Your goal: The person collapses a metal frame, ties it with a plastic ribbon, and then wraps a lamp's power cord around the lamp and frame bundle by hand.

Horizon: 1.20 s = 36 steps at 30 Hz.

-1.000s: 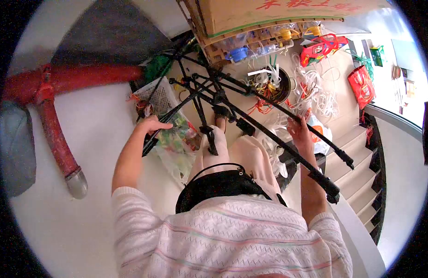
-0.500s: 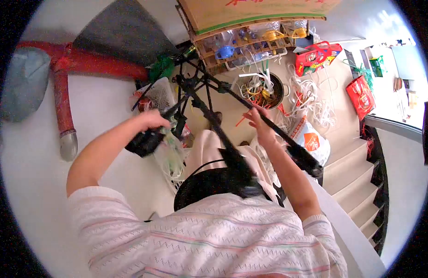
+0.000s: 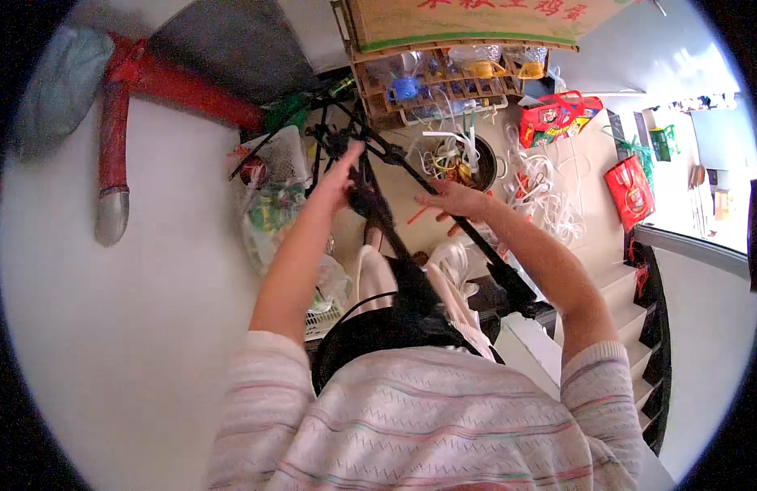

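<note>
A black tripod [image 3: 407, 168] with spread legs stands in front of me, its ends reaching back toward my lap. My left hand [image 3: 341, 182] is at its middle leg, close below the joint, with a finger stretched along the black parts; its other fingers are partly hidden. Over the right leg lies my right hand [image 3: 458, 201], fingers apart, not closed round the leg. Near my waist, a black rounded item [image 3: 358, 344] with a thin cord rests on my lap. The tripod's near end is blurred.
A white basket [image 3: 292, 155] and plastic bags [image 3: 276, 217] lie at left. Ahead are a wooden rack [image 3: 378, 106] with bottles and a pot [image 3: 494, 159] holding straps. White straps [image 3: 550, 209] and red bags [image 3: 558, 119] lie at right, beside descending stairs [image 3: 628, 327].
My left hand has moved right, from the tripod's left side to its middle. The black part it held at left no longer shows there. My right hand has shifted slightly left.
</note>
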{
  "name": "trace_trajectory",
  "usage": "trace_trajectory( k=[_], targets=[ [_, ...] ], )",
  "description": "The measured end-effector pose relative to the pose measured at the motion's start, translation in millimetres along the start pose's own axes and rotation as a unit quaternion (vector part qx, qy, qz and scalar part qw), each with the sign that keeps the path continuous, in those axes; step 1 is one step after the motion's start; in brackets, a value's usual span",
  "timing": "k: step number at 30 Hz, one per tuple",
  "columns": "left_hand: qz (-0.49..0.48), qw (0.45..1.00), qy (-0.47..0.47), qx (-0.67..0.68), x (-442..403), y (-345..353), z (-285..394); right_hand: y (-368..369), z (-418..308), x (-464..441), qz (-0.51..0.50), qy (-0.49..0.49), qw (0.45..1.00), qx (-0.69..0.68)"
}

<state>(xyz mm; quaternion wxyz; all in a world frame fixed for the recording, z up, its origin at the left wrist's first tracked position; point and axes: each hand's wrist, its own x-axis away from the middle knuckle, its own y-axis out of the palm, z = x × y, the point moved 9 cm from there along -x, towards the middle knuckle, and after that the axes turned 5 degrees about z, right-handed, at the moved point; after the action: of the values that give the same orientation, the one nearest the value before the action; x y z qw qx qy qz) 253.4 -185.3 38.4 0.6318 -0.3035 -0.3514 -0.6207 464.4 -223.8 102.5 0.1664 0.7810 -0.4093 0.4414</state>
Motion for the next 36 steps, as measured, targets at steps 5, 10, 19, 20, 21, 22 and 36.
trace_trajectory(
  k=[5, 10, 19, 20, 21, 22, 36],
  targets=[
    [-0.039, 0.99, -0.001, 0.135, 0, 35, -5, -9, -3, -8, 0.12, -0.003, 0.985, 0.127],
    [-0.064, 0.984, -0.054, 0.158, 2, 28, -15, -25, 9, -10, 0.193, -0.107, 0.955, 0.198],
    [-0.068, 0.993, -0.041, 0.082, 15, 13, 7, -51, 23, -34, 0.232, -0.17, 0.904, 0.316],
    [-0.08, 0.991, -0.078, 0.077, 16, 11, 2, -49, 26, -35, 0.239, -0.184, 0.9, 0.316],
    [-0.092, 0.987, -0.114, 0.072, 19, 10, -4, -47, 27, -30, 0.246, -0.183, 0.9, 0.309],
    [-0.135, 0.979, -0.117, 0.095, 27, 17, -8, -43, 27, -24, 0.252, -0.182, 0.9, 0.304],
    [0.091, 0.985, -0.131, 0.061, 12, 131, -183, 37, 112, 12, -0.072, 0.129, 0.955, 0.257]
  ],
)
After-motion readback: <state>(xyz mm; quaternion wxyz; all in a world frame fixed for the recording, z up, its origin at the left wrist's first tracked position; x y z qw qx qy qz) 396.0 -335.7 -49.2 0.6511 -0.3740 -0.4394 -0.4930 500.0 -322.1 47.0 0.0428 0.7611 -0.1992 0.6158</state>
